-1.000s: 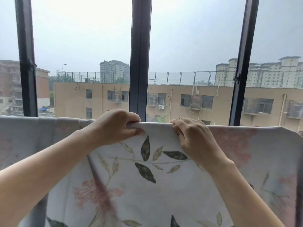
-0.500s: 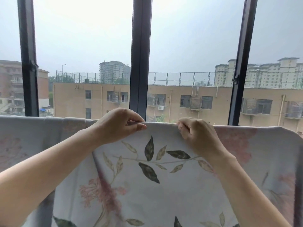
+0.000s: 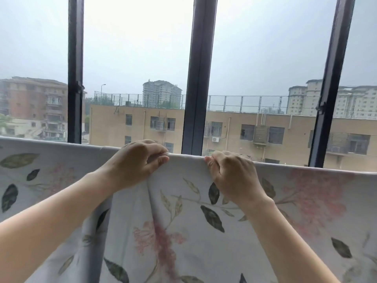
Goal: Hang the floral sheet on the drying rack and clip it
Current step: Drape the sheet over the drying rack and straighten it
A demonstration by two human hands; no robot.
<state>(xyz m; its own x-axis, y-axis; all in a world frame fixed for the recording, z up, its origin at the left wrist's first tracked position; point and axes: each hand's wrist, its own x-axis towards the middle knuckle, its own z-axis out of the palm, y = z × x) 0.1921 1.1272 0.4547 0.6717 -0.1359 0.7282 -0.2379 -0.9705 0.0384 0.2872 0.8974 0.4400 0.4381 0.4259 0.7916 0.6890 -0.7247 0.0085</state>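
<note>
Head view: one floral sheet point(image 3: 204, 231) fills the lower half of the frame, draped so that its folded top edge runs as a long line from the left edge to the right edge, sloping slightly down toward the right; whatever bar carries it is hidden under the cloth. Two hands sit on that edge near the middle, close together with a short bare stretch of fold between them; the left hand point(image 3: 140, 162) is closed, pinching the fold between thumb and fingertips; the right hand point(image 3: 232, 174) is curled shut over the edge, gripping cloth. Both are equally near the fold, so the sheet's long axis extends outward on either side of them; spreading should follow that line. No clip is visible. Three dark window posts point(image 3: 196, 74) stand behind.
</note>
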